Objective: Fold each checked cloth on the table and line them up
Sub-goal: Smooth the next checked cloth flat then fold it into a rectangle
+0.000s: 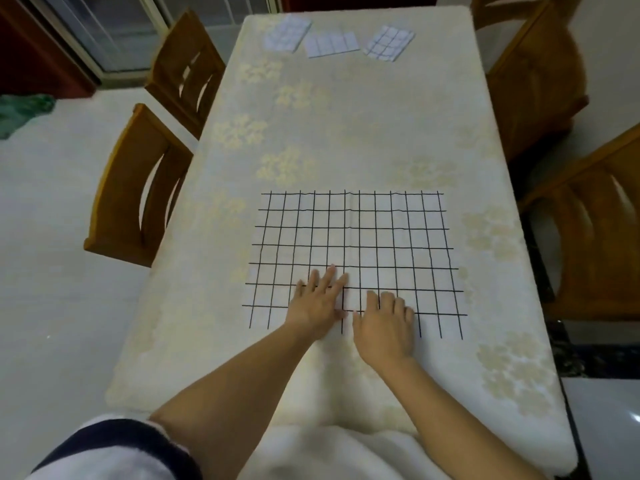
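Fingers of the left hand [320, 301] lie straight and slightly fanned, palm down, flat on the unfolded checked cloth [353, 237]. Just beside it, the right hand [384, 327] rests on the same cloth with its fingers bent at the knuckles and close together, tips down on the fabric. Whether they pinch any of it cannot be made out. Both hands sit near the middle of the cloth's near edge.

That cloth is white with a black grid and is spread open on the near half of the table [363, 133], with a faint crease running down its middle. At the far end, well apart from it, three small folded cloths lie in a rough row: the left folded cloth [285, 31], the middle folded cloth [331, 45] and the right folded cloth [389, 42]. The two outer ones are tilted, and the middle and right ones nearly touch.

A cream tablecloth [512, 368] with pale flower patches covers the table and hangs over the near edge. Two wooden chairs stand along the left side, the near left chair [138, 181] and the far left chair [187, 71]. Two more stand on the right, the far right chair [533, 74] and the near right chair [595, 230]. The tiled floor [52, 254] is pale. A green rag [20, 112] lies on it at the left, near a glass sliding door [114, 32]. A dark sleeve [114, 445] with white trim shows at the bottom left.
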